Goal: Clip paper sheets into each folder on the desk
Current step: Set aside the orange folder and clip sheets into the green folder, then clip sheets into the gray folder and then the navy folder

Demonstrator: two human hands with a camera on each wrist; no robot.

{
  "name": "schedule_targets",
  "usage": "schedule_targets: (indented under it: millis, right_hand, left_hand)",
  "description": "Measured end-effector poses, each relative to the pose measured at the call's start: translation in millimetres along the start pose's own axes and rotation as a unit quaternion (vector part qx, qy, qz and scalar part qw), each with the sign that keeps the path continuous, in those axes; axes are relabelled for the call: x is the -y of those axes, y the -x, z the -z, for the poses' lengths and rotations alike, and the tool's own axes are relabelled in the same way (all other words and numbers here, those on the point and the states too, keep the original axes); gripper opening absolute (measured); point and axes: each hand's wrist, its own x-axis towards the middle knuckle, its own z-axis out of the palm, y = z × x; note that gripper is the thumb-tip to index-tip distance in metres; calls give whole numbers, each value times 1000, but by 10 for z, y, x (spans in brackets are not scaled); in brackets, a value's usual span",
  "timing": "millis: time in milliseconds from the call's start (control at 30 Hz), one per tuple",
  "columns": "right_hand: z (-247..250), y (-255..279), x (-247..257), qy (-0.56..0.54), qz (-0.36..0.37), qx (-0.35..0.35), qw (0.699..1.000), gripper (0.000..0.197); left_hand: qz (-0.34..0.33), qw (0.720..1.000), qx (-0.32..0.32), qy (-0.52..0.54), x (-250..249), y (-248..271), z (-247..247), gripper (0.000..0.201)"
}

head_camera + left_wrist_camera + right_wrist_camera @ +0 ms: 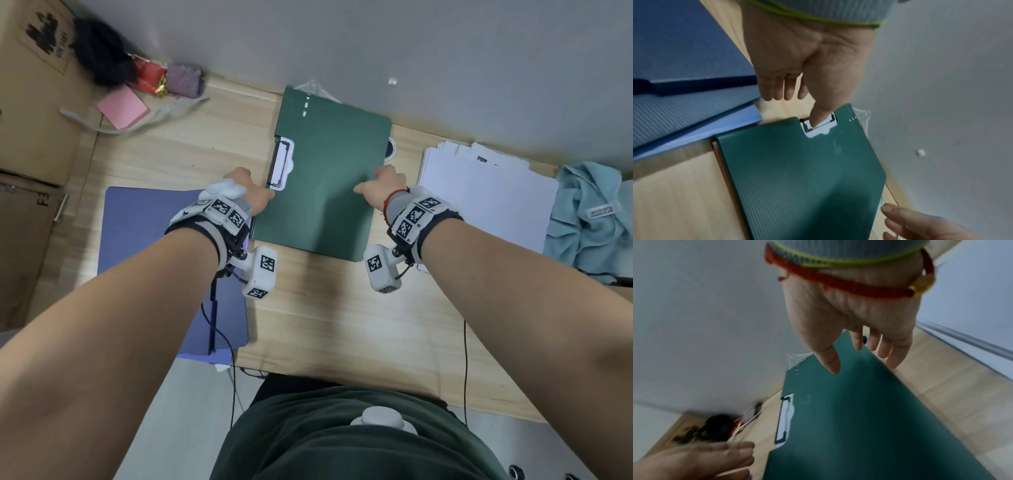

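A closed dark green folder (325,192) lies flat in the middle of the wooden desk (335,308). Its metal clip (281,164) on white paper shows through a cutout in the left edge. My left hand (255,193) is at that edge just below the cutout; in the left wrist view its thumb (819,116) touches the clip (818,128) and the other fingers hang straight. My right hand (380,186) is at the folder's right edge, its straight fingers (875,344) spread over the cover (849,426). Neither hand grips anything.
Blue folders (154,240) lie stacked at the left, partly over the desk's front edge. A stack of white sheets (486,195) lies right of the green folder, with a light blue cloth (589,222) beyond. Pink sticky notes (123,106) and clutter sit far left by cardboard boxes (30,102).
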Motion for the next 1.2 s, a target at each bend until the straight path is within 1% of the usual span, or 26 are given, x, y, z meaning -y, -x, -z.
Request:
schedule_targets:
  millis: [33,67,100,133,167,200,233,300,333,467,567,633,667,700,767,833,900,967,1033,1100,1167,1200]
  right_hand:
    - [-26,74,99,-1,33,-4,999,51]
    - [-86,161,202,-2,66,9,998,37]
    - [-182,260,303,-4,95,44,994,21]
    - [-272,329,369,-10,106,87,990,8]
    - [-379,403,429,-19,109,136,985,4]
    - [-557,496,495,-22,110,186,976,5]
    - [-696,564,525,-25,107,223,969,7]
    - [-983,699,542,-21,98,277,956,14]
    - [-1150,746,529,-14,94,295,951,18]
    - [-1597,902,408,17,80,328,941,29]
    - [-1877,1035,372,37,80,339,936,29]
    - [-1996,1105,366,41,86,342,935,16]
    - [-2056,1135,378,30,83,342,936,13]
    - [-2116,1194,394,15,77,343,936,18]
    - [-2193,1245,413,-28,56,347,936,37]
    - [-2282,1313,422,-66,36,351,934,44]
    - [-2314,1352,429,-93,14,349,933,39]
    - [-2327,1380,434,-113,7,340,934,27]
    - [-2312,1429,494,-119,13,332,936,24]
    - [-2269,1487,552,-126,43,330,934,24]
    - [-2140,1561,594,-174,61,330,926,24]
    - [-2063,1594,620,-208,67,338,915,23]
  left_hand:
    - [1,1000,-2,19,47,17,67,82]
    - [11,1000,5,24,121,37,139,84]
    - [24,999,8,24,238,75,215,81]
    - [46,999,0,7,305,122,274,68]
    - [59,998,-15,-17,390,186,326,51]
    - [87,995,-33,-44,567,210,354,50]
    - [101,991,-43,-73,679,283,371,53]
    - [143,984,-47,-98,935,395,362,64]
    - [164,981,-41,-92,1106,436,346,68]
    - [227,971,-56,-54,1713,547,234,75]
    - [258,964,-50,-34,2086,603,120,91]
    - [254,965,-55,-25,2199,634,51,97]
    - [248,967,-60,-20,2225,651,29,98]
    - [241,968,-61,-17,2252,685,7,98]
    - [218,974,-58,-30,2215,725,-50,98]
    - [197,979,-47,-37,2197,795,-89,98]
    - [174,983,-38,-43,2164,842,-112,100]
    - [142,988,-38,-45,2147,887,-127,104]
    - [104,993,-34,-34,2103,908,-104,112]
    - [80,996,-28,0,2055,956,-53,125]
    - [49,998,-27,28,1959,1046,19,138]
    - [36,998,-25,35,1888,1098,73,139]
